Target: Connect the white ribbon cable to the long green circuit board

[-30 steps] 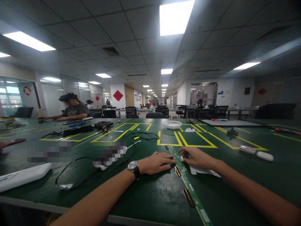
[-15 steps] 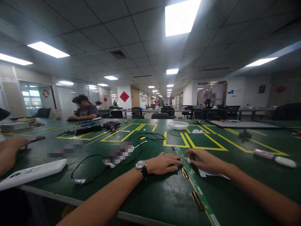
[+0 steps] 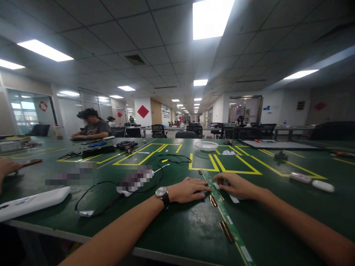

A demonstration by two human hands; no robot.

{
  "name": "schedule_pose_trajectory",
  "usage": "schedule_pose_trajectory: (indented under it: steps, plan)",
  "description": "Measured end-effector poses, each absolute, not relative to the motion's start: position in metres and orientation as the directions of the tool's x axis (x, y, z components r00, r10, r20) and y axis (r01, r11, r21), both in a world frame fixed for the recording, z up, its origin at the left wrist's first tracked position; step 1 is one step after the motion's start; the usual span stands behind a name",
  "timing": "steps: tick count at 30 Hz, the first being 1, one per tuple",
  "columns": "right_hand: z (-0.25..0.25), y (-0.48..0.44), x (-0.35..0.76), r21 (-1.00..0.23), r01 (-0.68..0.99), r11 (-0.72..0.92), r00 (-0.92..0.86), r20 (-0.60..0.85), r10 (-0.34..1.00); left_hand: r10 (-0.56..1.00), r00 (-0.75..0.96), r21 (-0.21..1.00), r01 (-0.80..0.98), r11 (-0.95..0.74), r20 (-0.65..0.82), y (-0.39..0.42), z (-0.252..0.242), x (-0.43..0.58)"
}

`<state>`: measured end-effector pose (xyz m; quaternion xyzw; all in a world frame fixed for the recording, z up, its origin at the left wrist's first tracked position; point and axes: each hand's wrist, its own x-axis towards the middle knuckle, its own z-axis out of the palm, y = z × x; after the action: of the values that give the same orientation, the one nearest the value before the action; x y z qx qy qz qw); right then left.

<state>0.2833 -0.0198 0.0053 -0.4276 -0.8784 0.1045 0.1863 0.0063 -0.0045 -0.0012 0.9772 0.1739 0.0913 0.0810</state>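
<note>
A long, narrow green circuit board [image 3: 231,225] lies on the table, running away from me, with gold-coloured flex tabs [image 3: 226,232] sticking out along its left edge. My left hand [image 3: 187,190], wearing a wristwatch on its wrist, rests flat with fingers stretched out, the tips touching the board's left edge. On the opposite side, my right hand [image 3: 235,184] has its fingers bent together around a small white piece [image 3: 216,186], like paper or cloth, against the board's right edge. Beneath that hand a white sheet [image 3: 235,200] partly shows.
Left of my arm are a black cable [image 3: 93,186], a blurred-out device [image 3: 135,179] and a long white casing [image 3: 36,203]. A co-worker's hand [image 3: 7,166] holds a red-handled tool. Farther off stand a white basket [image 3: 206,146] and a seated person [image 3: 94,127].
The whole view has shifted slightly, so the table's things appear farther left. Both hands keep nearly the same places at the board. The co-worker's hand at left shows less.
</note>
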Motion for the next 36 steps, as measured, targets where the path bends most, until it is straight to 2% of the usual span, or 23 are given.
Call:
schedule_pose_trajectory:
  steps: [11, 27, 30, 33, 36]
  plan:
    - [0.008, -0.017, 0.286, -0.313, 0.703, 0.639, -0.596, 0.233, 0.769, 0.363, 0.922, 0.202, 0.334, -0.921, 0.134, -0.006, 0.001, 0.008]
    - [0.006, -0.013, 0.284, -0.347, 0.686, 0.64, -0.61, 0.206, 0.765, 0.374, 0.916, 0.198, 0.343, -0.918, 0.148, -0.005, 0.001, 0.007]
    - [0.009, -0.013, 0.282, -0.336, 0.649, 0.682, -0.649, 0.224, 0.727, 0.383, 0.9, 0.155, 0.356, -0.921, 0.207, -0.003, 0.001, 0.006]
    - [0.012, -0.014, 0.273, -0.314, 0.606, 0.731, -0.673, 0.288, 0.681, 0.402, 0.853, 0.124, 0.383, -0.915, 0.333, -0.002, 0.004, 0.003]
    - [0.012, -0.014, 0.262, -0.287, 0.574, 0.767, -0.721, 0.266, 0.639, 0.421, 0.802, 0.113, 0.414, -0.903, 0.424, -0.003, 0.009, 0.0]
